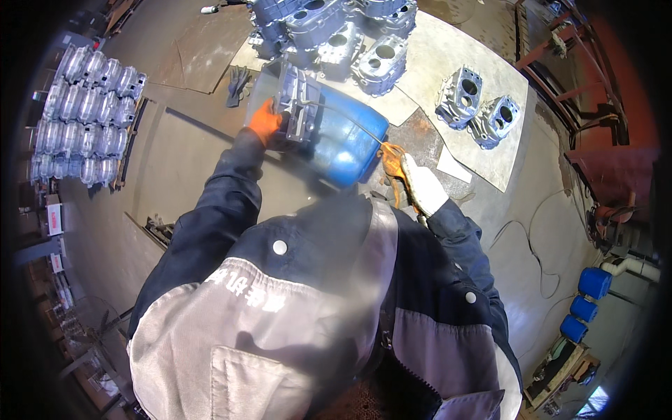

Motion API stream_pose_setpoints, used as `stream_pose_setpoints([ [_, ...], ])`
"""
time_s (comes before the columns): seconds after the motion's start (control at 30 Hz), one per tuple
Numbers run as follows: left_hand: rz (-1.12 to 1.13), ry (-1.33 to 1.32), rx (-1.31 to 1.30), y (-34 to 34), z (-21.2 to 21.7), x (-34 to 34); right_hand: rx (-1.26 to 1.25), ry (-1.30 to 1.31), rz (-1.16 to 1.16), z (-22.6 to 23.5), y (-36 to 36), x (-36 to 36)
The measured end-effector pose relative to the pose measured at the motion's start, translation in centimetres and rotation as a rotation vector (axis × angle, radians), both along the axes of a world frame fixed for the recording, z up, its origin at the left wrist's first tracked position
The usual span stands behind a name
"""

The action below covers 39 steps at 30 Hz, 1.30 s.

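Observation:
A grey metal casting (pixel 297 105) with a flat machined edge rests on a blue plastic drum (pixel 353 133) lying on its side. My left hand (pixel 264 122), in an orange glove, grips the casting's near left side. In a white glove, my right hand (pixel 424 185) is closed round an orange hand tool (pixel 393 159) with a long, thin, bent metal rod. The rod reaches leftward over the drum, its tip at the casting. An orange length hangs below the tool. My right fingers are partly hidden.
Several gearbox-like castings (pixel 381 63) stand beyond the drum, with two more castings (pixel 460 96) on the pale board (pixel 500 164) at right. Stacked castings (pixel 91 112) fill the far left. A dark glove (pixel 238 85) lies left of the drum. A thin cable (pixel 530 241) loops across the floor.

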<state>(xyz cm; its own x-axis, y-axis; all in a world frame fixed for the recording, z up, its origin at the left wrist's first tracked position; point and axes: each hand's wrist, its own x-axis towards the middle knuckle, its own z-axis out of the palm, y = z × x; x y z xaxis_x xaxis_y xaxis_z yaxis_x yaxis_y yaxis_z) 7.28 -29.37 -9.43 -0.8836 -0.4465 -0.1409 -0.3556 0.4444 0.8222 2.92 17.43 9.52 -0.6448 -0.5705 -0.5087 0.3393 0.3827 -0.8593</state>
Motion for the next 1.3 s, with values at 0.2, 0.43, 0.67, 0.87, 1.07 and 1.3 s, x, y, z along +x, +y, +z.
stream_pose_setpoints([
  [0.2,-0.327,0.01,-0.563,2.9,6.4,1.8,0.016,0.131,0.009,0.3,-1.9,0.0],
  [0.43,0.066,-0.124,-0.261,3.7,6.8,0.4,0.0,0.171,0.063,1.2,-3.2,-0.1],
  [0.67,0.003,-0.06,-0.152,3.3,6.6,1.1,-0.051,0.267,0.077,-0.2,-2.2,-0.6],
  [0.87,-0.008,-0.08,-0.173,3.3,7.5,0.9,-0.037,0.202,0.009,-1.2,-1.7,-0.3],
  [1.07,-0.063,-0.012,0.186,2.9,8.1,1.3,0.127,0.026,0.243,2.3,0.7,-0.4],
  [1.3,-0.107,-0.045,0.291,0.1,6.7,1.9,0.202,0.27,0.041,-1.3,-1.9,-3.4],
])
